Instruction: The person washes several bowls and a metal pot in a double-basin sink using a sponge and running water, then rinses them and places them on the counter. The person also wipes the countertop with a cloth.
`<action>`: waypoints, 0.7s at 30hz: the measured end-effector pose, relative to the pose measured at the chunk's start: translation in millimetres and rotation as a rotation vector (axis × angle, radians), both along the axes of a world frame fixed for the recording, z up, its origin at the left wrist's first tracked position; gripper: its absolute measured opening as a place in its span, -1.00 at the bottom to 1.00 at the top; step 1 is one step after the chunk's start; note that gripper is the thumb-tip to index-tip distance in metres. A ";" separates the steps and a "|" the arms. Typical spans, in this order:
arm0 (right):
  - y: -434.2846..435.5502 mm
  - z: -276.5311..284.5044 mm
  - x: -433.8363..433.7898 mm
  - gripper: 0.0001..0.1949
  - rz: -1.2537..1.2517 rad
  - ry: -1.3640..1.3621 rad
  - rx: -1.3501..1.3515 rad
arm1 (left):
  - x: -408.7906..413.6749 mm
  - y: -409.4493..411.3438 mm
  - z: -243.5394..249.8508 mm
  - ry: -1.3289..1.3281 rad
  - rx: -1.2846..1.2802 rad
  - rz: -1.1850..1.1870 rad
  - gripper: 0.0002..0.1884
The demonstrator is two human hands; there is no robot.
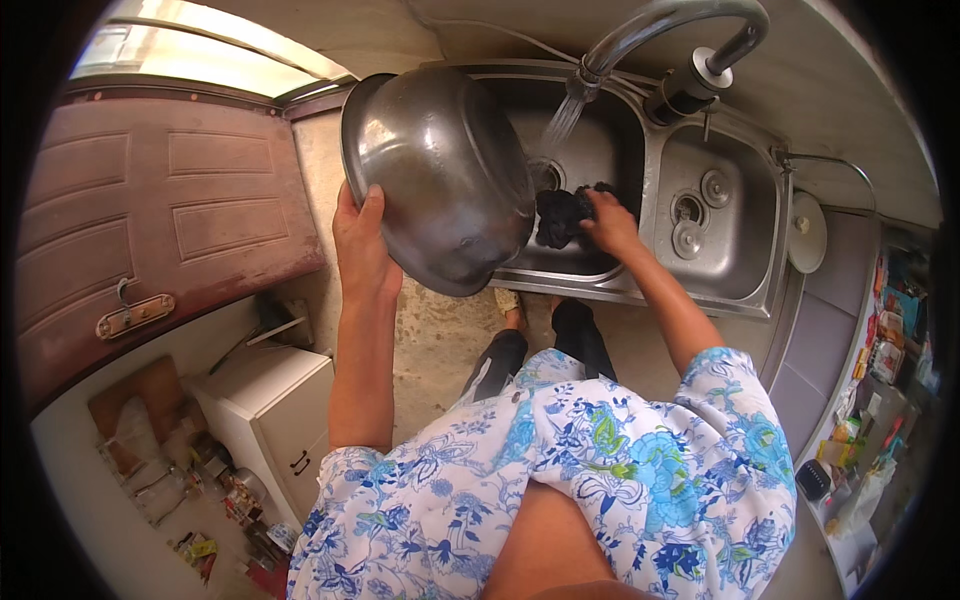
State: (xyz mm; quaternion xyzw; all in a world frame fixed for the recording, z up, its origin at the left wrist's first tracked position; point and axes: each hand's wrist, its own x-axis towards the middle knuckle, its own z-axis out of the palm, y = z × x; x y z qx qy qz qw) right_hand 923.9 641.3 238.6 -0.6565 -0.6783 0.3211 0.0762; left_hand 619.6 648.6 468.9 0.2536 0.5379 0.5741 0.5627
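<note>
My left hand (366,244) grips the rim of a large metal basin (450,180), tilted on its side with its outer bottom turned toward the sink. Part of the left sink bowl (619,135) is hidden behind it. My right hand (611,223) is down in that bowl, its fingers closed on a dark cloth (559,217). Water runs from the curved metal faucet (589,79) into the bowl, near the drain (545,174). What lies inside the basin cannot be seen.
The right sink bowl (731,255) holds two round drain covers, one being a strainer lid (716,187). A round white lid (808,232) leans beyond it. A brown panelled door (172,187) stands to the left, above a white cabinet (277,420). Packed shelves (862,442) line the right side.
</note>
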 end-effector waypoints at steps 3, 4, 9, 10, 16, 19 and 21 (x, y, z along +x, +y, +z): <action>3.0 -22.9 -47.9 -0.43 0.142 -0.240 -0.071 | 4.9 3.3 -15.3 0.024 -0.006 -0.031 -0.66; -3.3 -39.0 -58.5 -0.53 0.219 -0.305 0.036 | 7.2 4.0 -22.0 0.028 -0.007 -0.045 -0.66; 12.3 -104.0 -62.8 -0.75 0.464 -0.429 0.011 | 14.2 11.3 -35.8 0.160 -0.042 -0.105 -0.66; 29.9 -91.1 -56.9 -0.70 0.430 -0.385 -0.049 | 12.4 15.1 -35.9 0.197 -0.026 -0.100 -0.68; 27.4 41.2 -28.7 -0.63 -0.154 0.490 0.146 | -0.7 22.6 -46.6 0.420 0.049 -0.150 -0.74; -7.0 148.7 -53.0 -0.56 -0.081 0.630 0.476 | 5.7 22.1 -57.3 0.639 0.109 -0.204 -0.70; -25.5 180.3 -86.4 -0.43 -0.065 0.530 0.646 | 14.2 23.8 -56.5 0.742 0.157 -0.238 -0.62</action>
